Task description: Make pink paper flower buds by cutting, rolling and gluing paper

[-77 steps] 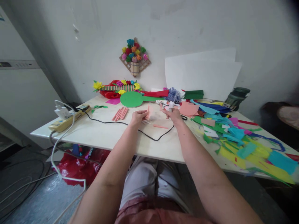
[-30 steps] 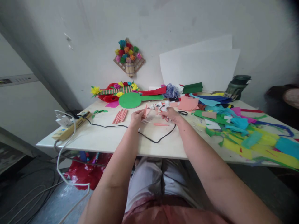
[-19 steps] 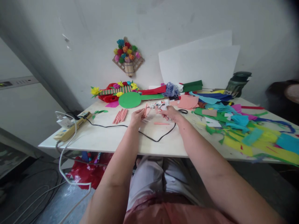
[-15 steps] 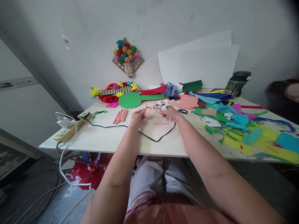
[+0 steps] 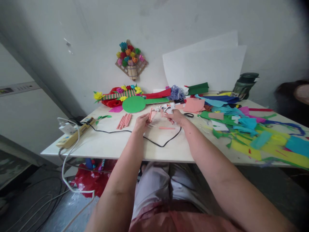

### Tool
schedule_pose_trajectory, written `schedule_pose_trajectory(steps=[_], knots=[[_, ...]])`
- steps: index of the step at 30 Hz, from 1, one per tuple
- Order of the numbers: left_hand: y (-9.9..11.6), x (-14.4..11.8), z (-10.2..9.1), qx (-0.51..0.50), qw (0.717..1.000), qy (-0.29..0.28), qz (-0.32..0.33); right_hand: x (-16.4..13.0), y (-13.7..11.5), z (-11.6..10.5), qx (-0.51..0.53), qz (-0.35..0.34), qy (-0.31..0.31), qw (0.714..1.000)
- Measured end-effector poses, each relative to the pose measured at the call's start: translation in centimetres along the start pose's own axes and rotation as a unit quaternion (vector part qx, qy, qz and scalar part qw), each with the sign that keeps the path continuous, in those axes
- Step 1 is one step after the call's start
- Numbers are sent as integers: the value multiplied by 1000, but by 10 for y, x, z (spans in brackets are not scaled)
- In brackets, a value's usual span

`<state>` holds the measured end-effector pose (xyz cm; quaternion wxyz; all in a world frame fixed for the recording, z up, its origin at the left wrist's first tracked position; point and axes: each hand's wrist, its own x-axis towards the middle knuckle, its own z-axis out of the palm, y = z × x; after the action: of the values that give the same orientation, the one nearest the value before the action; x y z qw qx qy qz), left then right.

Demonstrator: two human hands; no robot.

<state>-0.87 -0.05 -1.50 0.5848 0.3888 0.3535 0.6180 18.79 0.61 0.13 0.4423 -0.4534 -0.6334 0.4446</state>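
Note:
Near the table's middle, my left hand [image 5: 143, 121] is closed on a slim rolled pink paper stick [image 5: 151, 114], held upright between the fingertips. My right hand [image 5: 176, 116] is curled around what looks like a glue gun, mostly hidden by the fingers; a black cord [image 5: 162, 146] runs up to it. A single pink stick [image 5: 167, 128] lies on the table below the hands. Several more pink paper sticks [image 5: 124, 120] sit in a group left of my left hand. White and patterned scraps [image 5: 158, 109] are just beyond the hands.
Behind the hands lies a green paper-covered round piece with a long handle [image 5: 134, 104]. Black-handled scissors [image 5: 188, 115] rest right of my right hand. Coloured paper scraps [image 5: 246, 129] cover the right side. A power strip [image 5: 74, 132] is at the left edge, a dark bottle [image 5: 245, 86] at the back right.
Both hands stay almost in place, with the pink paper stick still in my left hand. The view has shifted very slightly.

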Motion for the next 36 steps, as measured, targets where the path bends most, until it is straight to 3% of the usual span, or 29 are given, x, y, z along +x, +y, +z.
schedule_pose_trajectory(steps=[17, 36], knots=[[1, -2, 3, -8, 999, 22, -22, 2, 1, -2, 18, -4, 31, 999], [-1, 3, -1, -17, 1000, 9, -9, 0, 0, 0, -19, -1, -12, 1000]])
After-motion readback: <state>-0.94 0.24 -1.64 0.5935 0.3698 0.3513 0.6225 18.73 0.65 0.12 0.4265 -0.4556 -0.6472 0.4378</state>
